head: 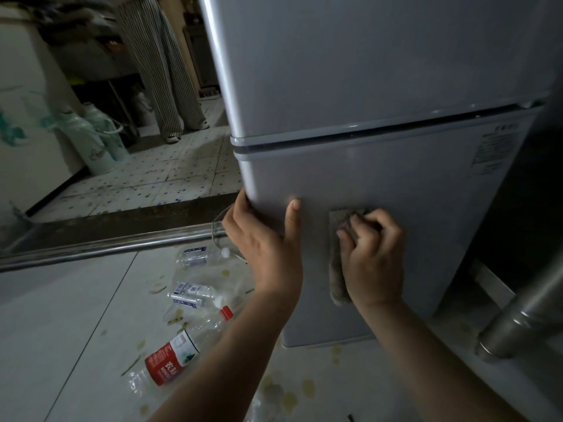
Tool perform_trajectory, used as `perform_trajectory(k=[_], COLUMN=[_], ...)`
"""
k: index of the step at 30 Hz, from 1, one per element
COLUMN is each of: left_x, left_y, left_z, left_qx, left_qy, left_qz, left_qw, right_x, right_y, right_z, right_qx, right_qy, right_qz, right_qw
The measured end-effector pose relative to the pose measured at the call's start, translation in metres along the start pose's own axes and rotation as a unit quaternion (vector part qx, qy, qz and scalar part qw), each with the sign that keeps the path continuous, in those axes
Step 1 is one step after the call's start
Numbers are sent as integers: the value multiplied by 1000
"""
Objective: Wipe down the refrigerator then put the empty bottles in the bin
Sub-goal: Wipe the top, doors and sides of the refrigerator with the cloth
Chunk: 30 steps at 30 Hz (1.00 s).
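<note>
Grey cloth (337,278) lies flat on the fridge (396,178) lower door, long axis vertical. Right hand (373,257) is curled over it, pressing. Left hand (265,239) clamps the door's left edge, thumb on the front. Most of the door face lies up and right of the cloth, so I'd sweep that way. Three bottles (170,357) lie on the floor (76,315) left of the fridge, nearer the left hand. No bin in view.

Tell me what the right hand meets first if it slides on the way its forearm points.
Up and slightly left: the right hand, gripping the cloth, would cross bare refrigerator door and probably meet the seam between the two doors first. It looks to pass narrowly right of the left hand.
</note>
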State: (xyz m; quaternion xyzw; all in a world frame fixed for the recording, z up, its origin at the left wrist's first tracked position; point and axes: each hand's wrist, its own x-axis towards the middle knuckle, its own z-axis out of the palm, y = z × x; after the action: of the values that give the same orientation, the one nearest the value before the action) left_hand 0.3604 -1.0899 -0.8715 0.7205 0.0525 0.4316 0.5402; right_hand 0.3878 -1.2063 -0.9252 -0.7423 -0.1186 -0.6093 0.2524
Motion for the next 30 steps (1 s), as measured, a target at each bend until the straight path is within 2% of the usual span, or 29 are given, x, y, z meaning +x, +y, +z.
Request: perform_trajectory(k=[5, 8, 11, 15, 18, 25, 28, 30], left_x=[-3, -4, -4, -5, -4, -5, -13, -22], left_y=[5, 5, 4, 6, 6, 22, 28, 33], left_z=[0, -1, 0, 0, -1, -10, -16, -15], left_qx=[-10, 2, 9, 12, 19, 50, 72, 86], left_qy=[-1, -5, -6, -4, -7, -9, 13, -8], left_qz=[-18, -16, -13, -20, -25, -35, -4, 38], left_qw=[1000, 1000, 1000, 1000, 999, 998, 997, 996], right_x=[11, 40, 69, 65, 45, 20, 32, 46], right_y=[1, -4, -9, -6, -2, 13, 15, 23], right_z=[-8, -11, -9, -1, 2, -13, -23, -30], right_qx=[-12, -7, 1, 30, 41, 11, 13, 29], right_qy=[-16, 6, 41, 64, 51, -16, -30, -15], right_qz=[4, 31, 11, 17, 33, 6, 31, 77], right_qw=[1000, 999, 999, 997, 997, 1000, 999, 996])
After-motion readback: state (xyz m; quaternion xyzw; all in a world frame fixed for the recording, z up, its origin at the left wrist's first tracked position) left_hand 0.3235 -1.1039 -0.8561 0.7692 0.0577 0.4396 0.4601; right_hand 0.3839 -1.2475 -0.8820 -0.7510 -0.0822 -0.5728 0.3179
